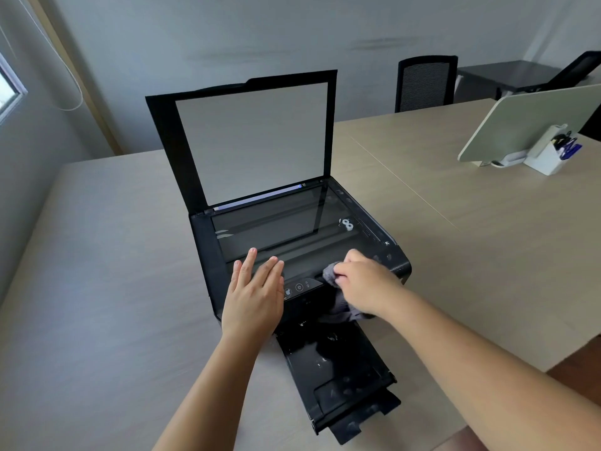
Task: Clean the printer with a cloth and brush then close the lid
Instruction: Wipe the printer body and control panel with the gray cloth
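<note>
So there's a black printer (pixel 208 252) sitting on a light wood table (pixel 97 255), with its lid (pixel 253 138) flipped all the way up, standing nearly upright at the back. The scanner glass (pixel 276 229) is exposed and reflects the lid's pale underside. The output tray (pixel 338 379) is pulled out at the front toward the person, and it has some whitish specks on it.

The left hand (pixel 253 291) lies flat on the printer's front left edge, fingers straight and slightly spread, tips reaching onto the glass, not gripping anything, just pressing down. Right beside it is the little control panel (pixel 299 287) with round buttons.

The right hand (pixel 364 281) has a grey cloth (pixel 338 307) bunched up in its fingers, clenched around it, at the front right part of the printer just right of the control panel. Part of the cloth pokes out at the fingertips and the rest hangs below the hand over the front face, above the tray. No idea exactly how much of the cloth is touching the surface since the hand covers it.

There's a small white mark or sticker (pixel 347 224) near the right edge of the glass.

Further back on the table to the right is a monitor (pixel 527 122) seen from behind, with a white pen holder (pixel 546 157) right next to its stand. A black mesh chair (pixel 424 83) sits behind the table.
</note>
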`<state>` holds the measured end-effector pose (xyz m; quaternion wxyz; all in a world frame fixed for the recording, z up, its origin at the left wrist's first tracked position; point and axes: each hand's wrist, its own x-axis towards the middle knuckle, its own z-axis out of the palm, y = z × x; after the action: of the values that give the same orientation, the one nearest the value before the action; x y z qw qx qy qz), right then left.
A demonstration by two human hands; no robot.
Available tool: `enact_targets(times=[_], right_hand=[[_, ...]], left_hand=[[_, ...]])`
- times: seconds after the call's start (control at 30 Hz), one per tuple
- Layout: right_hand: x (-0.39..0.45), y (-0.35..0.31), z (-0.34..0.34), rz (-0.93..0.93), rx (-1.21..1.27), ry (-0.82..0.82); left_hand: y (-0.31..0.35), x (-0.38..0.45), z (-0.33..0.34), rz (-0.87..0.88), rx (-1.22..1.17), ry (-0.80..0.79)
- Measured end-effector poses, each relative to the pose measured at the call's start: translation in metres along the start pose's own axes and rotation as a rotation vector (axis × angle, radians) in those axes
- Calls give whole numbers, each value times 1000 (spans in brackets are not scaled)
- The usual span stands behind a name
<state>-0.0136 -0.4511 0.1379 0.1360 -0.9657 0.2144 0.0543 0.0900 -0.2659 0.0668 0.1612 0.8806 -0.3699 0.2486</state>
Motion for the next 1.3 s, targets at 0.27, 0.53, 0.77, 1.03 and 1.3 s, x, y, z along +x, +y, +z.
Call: enact_targets(times=[0.27, 0.53, 0.77, 1.03, 1.3], right_hand=[[3, -5, -8, 96, 339, 116], [11, -25, -4, -19, 153, 66], [25, -38, -15, -6, 4, 2], [25, -35, -17, -47, -33, -9], [27, -34, -28, -96, -82, -83]], left_hand=[[-1, -1, -1, -1, 1, 0], [0, -2, 2, 54, 40, 12], [-1, -1, 3, 38, 41, 29], [0, 0, 2, 36, 38, 18], [0, -1, 2, 36, 44, 0]])
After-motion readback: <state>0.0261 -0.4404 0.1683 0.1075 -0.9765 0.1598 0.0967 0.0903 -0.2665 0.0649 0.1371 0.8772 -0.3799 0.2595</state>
